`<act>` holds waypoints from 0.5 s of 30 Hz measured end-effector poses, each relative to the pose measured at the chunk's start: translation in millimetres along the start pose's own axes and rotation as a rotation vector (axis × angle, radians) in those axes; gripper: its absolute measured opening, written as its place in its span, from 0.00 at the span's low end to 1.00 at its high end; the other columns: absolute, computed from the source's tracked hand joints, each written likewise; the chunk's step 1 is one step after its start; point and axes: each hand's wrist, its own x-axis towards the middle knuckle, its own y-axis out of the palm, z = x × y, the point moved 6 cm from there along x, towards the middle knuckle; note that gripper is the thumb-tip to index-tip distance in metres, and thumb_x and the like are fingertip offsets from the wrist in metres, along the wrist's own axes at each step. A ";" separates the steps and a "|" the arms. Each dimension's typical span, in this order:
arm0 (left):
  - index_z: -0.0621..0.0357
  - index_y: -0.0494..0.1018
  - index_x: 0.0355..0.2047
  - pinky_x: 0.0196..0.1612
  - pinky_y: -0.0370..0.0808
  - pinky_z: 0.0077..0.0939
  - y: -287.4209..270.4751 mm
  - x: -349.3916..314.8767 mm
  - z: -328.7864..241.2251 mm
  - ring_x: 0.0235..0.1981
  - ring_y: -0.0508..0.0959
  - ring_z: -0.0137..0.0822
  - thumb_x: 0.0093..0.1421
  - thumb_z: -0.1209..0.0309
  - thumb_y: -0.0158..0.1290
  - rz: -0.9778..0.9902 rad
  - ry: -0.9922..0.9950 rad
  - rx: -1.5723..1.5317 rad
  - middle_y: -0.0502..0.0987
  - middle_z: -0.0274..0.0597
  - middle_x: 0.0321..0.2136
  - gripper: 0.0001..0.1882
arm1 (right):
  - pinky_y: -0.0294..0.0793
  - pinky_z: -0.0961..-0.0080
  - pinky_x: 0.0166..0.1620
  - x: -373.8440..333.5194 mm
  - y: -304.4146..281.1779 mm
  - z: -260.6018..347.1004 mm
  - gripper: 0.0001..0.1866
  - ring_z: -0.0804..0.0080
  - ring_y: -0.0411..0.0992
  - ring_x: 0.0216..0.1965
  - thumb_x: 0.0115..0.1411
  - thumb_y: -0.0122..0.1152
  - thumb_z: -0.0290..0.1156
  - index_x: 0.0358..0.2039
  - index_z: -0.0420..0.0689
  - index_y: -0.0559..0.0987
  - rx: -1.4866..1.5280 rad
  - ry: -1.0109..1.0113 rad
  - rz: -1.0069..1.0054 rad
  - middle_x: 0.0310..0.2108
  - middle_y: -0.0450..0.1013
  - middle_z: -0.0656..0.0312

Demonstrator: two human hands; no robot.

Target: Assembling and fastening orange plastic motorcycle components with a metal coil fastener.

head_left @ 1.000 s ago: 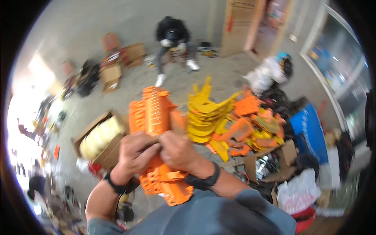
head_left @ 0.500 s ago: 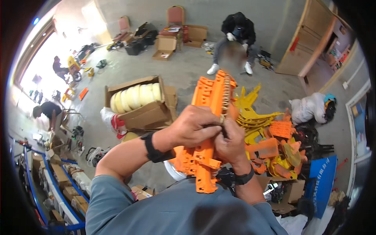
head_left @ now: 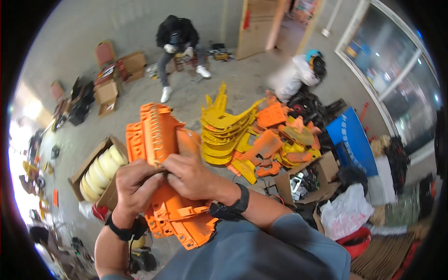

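Note:
I hold a large orange plastic housing [head_left: 161, 140] upright in front of my chest. My left hand [head_left: 135, 184] grips its middle from the left, fingers curled around the edge. My right hand [head_left: 189, 176] clasps it from the right, thumb and fingers pressed on the same spot near a row of small ribs. Both wrists wear black bands. The lower part of the housing [head_left: 186, 224] rests against my grey shirt.
A stack of yellow plastic parts [head_left: 224, 130] and a heap of orange parts [head_left: 280, 140] lie on the concrete floor ahead. A cardboard box of pale rolls [head_left: 100, 170] sits left. One person sits on a stool [head_left: 177, 37]; another crouches [head_left: 301, 70] at right. Blue panel [head_left: 350, 140], white bag [head_left: 345, 212].
The view has swung back toward the right, so the box of rolls sits further left. Both hands have kept their grip on the orange housing, fingers shifting slightly at its middle.

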 end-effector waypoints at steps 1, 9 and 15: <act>0.65 0.77 0.24 0.24 0.68 0.27 0.9 0.5 1.4 0.19 0.73 0.37 0.47 0.78 0.56 -0.003 -0.020 -0.024 0.72 0.42 0.17 0.03 | 0.70 0.60 0.33 0.6 0.3 -1.1 0.07 0.49 0.70 0.29 0.51 0.56 0.22 0.31 0.39 0.70 0.064 0.004 0.036 0.27 0.67 0.52; 0.66 0.76 0.24 0.25 0.67 0.25 0.5 -4.0 6.3 0.19 0.72 0.33 0.48 0.82 0.55 -0.003 -0.035 -0.084 0.73 0.39 0.17 0.03 | 0.72 0.66 0.37 7.8 -1.0 -13.4 0.08 0.55 0.74 0.32 0.51 0.61 0.22 0.34 0.37 0.76 0.237 0.056 0.285 0.30 0.73 0.53; 0.65 0.78 0.27 0.25 0.67 0.26 2.2 -0.3 3.2 0.19 0.73 0.34 0.49 0.79 0.56 0.016 -0.026 -0.063 0.74 0.41 0.18 0.04 | 0.74 0.67 0.39 15.4 -2.9 -18.4 0.08 0.56 0.75 0.33 0.51 0.61 0.23 0.33 0.36 0.77 0.406 0.137 0.479 0.29 0.74 0.51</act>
